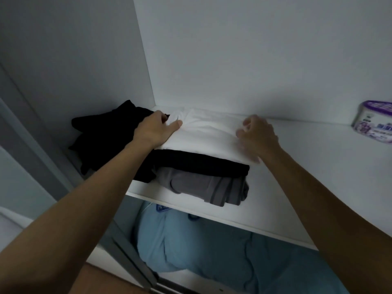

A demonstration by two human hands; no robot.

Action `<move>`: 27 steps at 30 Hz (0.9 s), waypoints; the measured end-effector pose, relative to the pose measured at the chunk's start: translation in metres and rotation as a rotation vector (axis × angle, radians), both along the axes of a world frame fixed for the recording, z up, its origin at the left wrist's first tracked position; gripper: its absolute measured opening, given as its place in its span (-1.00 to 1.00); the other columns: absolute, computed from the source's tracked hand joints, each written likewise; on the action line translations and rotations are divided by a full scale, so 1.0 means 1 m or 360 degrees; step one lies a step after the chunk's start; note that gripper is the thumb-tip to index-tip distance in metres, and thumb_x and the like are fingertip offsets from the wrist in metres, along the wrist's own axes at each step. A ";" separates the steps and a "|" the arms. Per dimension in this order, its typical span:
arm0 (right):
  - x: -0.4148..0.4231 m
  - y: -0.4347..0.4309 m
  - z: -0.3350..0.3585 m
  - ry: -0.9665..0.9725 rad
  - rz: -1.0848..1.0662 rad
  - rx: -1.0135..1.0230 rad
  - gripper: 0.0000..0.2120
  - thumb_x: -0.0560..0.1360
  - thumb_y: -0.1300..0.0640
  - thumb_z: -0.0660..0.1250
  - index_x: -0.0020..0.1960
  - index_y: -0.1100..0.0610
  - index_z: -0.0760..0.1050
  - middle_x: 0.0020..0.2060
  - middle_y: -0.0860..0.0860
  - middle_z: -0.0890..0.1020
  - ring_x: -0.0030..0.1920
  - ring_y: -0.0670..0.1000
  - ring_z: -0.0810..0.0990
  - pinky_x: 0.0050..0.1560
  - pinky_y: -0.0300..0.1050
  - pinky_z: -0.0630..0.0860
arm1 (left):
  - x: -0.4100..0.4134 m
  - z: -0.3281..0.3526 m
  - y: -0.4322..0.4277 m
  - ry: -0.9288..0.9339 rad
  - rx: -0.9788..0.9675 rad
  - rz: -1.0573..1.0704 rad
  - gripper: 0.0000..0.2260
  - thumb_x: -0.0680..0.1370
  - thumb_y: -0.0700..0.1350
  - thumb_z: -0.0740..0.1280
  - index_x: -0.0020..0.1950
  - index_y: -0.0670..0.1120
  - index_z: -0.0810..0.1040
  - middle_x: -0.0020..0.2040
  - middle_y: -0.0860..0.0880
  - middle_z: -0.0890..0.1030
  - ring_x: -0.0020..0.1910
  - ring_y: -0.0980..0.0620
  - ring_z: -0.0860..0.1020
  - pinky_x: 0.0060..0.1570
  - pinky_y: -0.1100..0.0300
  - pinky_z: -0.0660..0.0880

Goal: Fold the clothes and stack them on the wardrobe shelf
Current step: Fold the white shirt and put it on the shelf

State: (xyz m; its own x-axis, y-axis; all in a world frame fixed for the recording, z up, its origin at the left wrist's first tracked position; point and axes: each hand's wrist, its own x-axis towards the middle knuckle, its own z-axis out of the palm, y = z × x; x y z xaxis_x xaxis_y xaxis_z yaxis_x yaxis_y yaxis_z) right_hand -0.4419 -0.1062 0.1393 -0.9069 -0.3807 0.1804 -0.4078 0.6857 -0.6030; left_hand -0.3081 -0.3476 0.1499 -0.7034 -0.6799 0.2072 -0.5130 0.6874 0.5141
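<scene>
Right hand (257, 136) motion-blurred, I can't read its grip; fingertips of left hand (157, 130) hidden. Purple-lidded white plastic tub (373, 122) clipped by right edge.

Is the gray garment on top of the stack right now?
No, the white garment tops the stack, with the gray garment at the bottom under a black garment.

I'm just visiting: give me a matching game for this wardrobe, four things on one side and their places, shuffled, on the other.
Things: 1 white garment; 2 grey garment; 3 purple-lidded tub; 4 blue bundle.
Places: a below the shelf; b on top of the black garment; c far right of the shelf; d under the black garment.
Pairs: 1-b, 2-d, 3-c, 4-a.
</scene>
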 end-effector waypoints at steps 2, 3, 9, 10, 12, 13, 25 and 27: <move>0.021 -0.019 0.017 0.0202 0.0211 -0.0263 -0.59 0.48 -0.10 0.28 0.28 0.03 0.43 0.24 0.10 0.50 0.28 0.19 0.45 0.31 0.18 0.39 | 0.021 0.002 -0.004 0.0194 -0.0300 -0.0002 -0.57 0.49 0.27 0.23 0.15 -0.03 0.54 0.09 -0.01 0.60 0.09 -0.09 0.56 0.06 0.03 0.44; 0.038 -0.030 0.023 0.0288 0.0366 -0.0297 -0.51 0.46 -0.17 0.28 0.33 0.00 0.42 0.27 0.09 0.50 0.31 0.19 0.45 0.33 0.21 0.37 | 0.034 0.000 -0.007 0.0279 -0.0471 -0.0014 -0.62 0.51 0.20 0.21 0.14 -0.04 0.55 0.11 -0.04 0.60 0.11 -0.11 0.55 0.11 -0.02 0.42; 0.101 -0.067 -0.032 0.0625 0.0799 0.0756 0.10 0.33 -0.44 0.35 0.57 -0.02 -0.22 0.58 0.05 -0.05 0.58 0.23 -0.08 0.42 0.51 -0.03 | 0.099 -0.044 -0.033 -0.0150 -0.0441 0.0180 -0.42 0.54 0.17 0.30 0.52 0.13 0.23 0.58 -0.02 0.10 0.59 -0.07 -0.07 0.39 -0.41 0.00; 0.101 -0.067 -0.042 0.0696 0.0773 0.0785 0.16 0.31 -0.45 0.36 0.56 -0.01 -0.29 0.58 0.07 -0.10 0.58 0.25 -0.12 0.41 0.52 -0.04 | 0.101 -0.053 -0.035 -0.0164 -0.0380 0.0131 -0.35 0.53 0.19 0.33 0.55 0.15 0.15 0.60 0.01 0.03 0.59 -0.06 -0.15 0.38 -0.46 0.02; 0.098 -0.068 -0.053 0.0811 0.0732 0.0742 0.23 0.25 -0.48 0.39 0.56 0.02 -0.28 0.59 0.10 -0.07 0.57 0.28 -0.07 0.38 0.53 0.02 | 0.099 -0.062 -0.037 -0.0113 -0.0373 0.0040 -0.28 0.50 0.19 0.36 0.57 0.16 0.09 0.61 0.01 -0.02 0.59 -0.07 -0.20 0.36 -0.51 0.08; 0.096 -0.069 -0.055 0.0848 0.0723 0.0720 0.25 0.22 -0.48 0.40 0.57 0.03 -0.23 0.59 0.12 -0.01 0.57 0.30 -0.02 0.37 0.54 0.06 | 0.095 -0.063 -0.040 -0.0099 -0.0374 0.0023 -0.27 0.49 0.19 0.37 0.56 0.16 0.09 0.60 0.02 -0.02 0.58 -0.08 -0.21 0.35 -0.52 0.09; 0.023 -0.104 -0.050 0.0748 0.0537 0.0757 0.26 0.18 -0.45 0.46 0.60 -0.01 -0.15 0.60 0.03 0.03 0.58 0.17 0.03 0.45 0.41 0.10 | 0.002 -0.043 -0.087 -0.0539 -0.0248 -0.0198 -0.15 0.50 0.25 0.33 0.59 0.12 -0.14 0.60 0.06 -0.25 0.56 -0.09 -0.35 0.33 -0.56 0.07; 0.002 -0.111 -0.046 0.0751 0.0501 0.0800 0.23 0.21 -0.45 0.45 0.61 -0.01 -0.16 0.60 0.02 0.02 0.58 0.16 0.02 0.45 0.41 0.08 | -0.017 -0.039 -0.094 -0.0584 -0.0224 -0.0218 -0.13 0.51 0.25 0.32 0.59 0.12 -0.18 0.60 0.06 -0.28 0.55 -0.10 -0.37 0.33 -0.56 0.05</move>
